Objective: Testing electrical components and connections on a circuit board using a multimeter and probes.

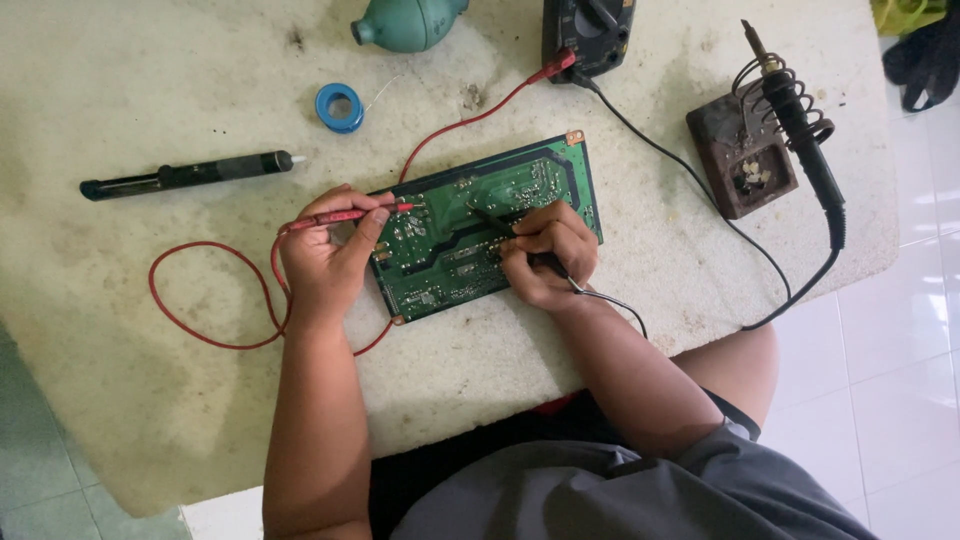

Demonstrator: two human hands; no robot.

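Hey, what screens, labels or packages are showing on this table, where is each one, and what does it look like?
Multimeter: top edge of the table, dark boxy case, cut off by the frame; its screen is not visible.
Circuit board: table centre, green rectangle with pale printed markings, between the left hand and right hand.
No packages or signs.

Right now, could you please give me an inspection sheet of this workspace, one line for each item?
Surface: pale stained table, worn and dirty in spots.
Job's things: green circuit board lies flat; red probe and black probe both point onto it.
Clutter: desoldering pump, blue solder spool, green rubber bulb, soldering iron in its spring stand.
Grippers: left hand holds the red probe; right hand holds the black probe in its fingers.
Cables: red lead loops on the table; both leads run to the meter.
Surroundings: white tiled floor.
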